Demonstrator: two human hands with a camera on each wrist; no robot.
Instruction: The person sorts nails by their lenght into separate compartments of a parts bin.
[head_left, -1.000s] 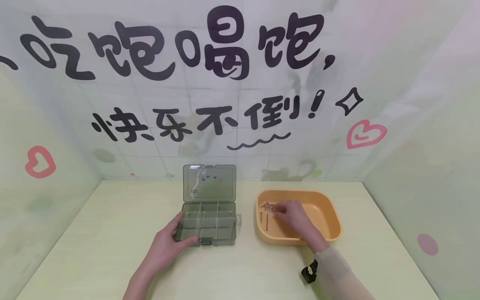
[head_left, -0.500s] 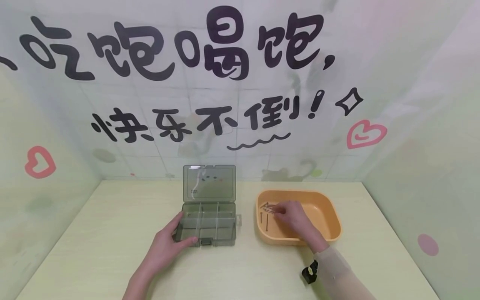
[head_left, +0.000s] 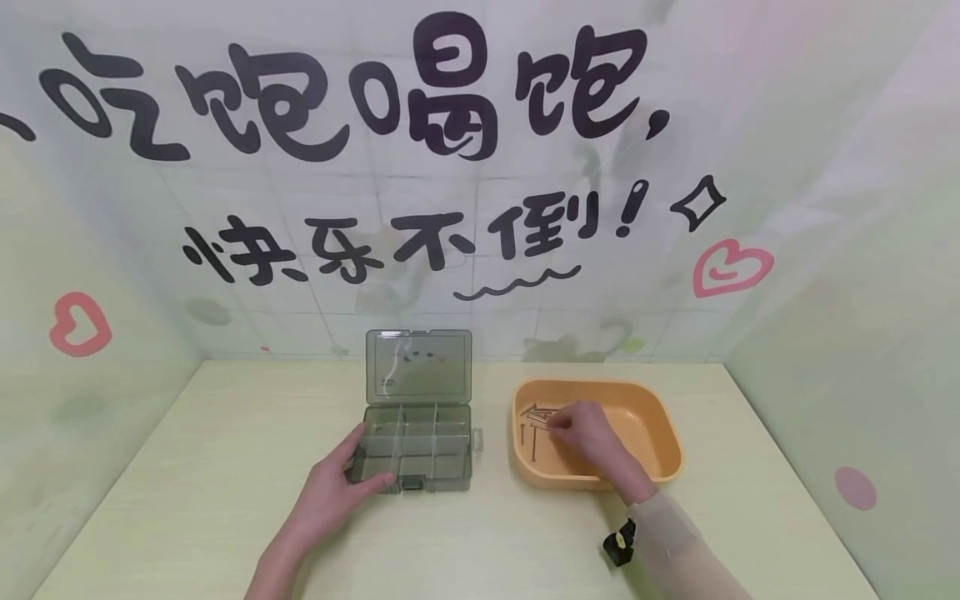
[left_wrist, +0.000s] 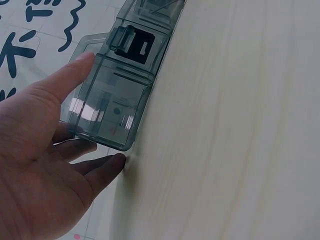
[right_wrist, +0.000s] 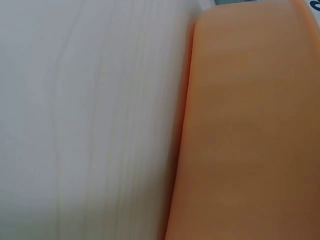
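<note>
My left hand (head_left: 330, 493) holds the left front corner of a clear grey-green compartment box (head_left: 452, 467), whose lid (head_left: 420, 379) stands raised at the back. In the left wrist view, the thumb of this hand (left_wrist: 50, 150) lies along the front of the box (left_wrist: 112, 102) and its fingers curl at the end wall. My right hand (head_left: 588, 433) reaches into an orange tray (head_left: 652, 433), its fingertips pinching at a thin metal screw (head_left: 537, 420). Other screws (head_left: 534, 446) lie at the tray's left end. The right wrist view shows only the tray's outer wall (right_wrist: 250, 125), not the hand.
The pale wooden table (head_left: 420, 550) carries the box and the tray side by side with a narrow gap between. A printed wall (head_left: 480, 333) closes off the back, with side walls left and right. A black strap piece (head_left: 619, 543) hangs at the right sleeve.
At my right fingertips the screws have shifted slightly, and one now points out left from the fingers. My left hand and the box stay where they were.
</note>
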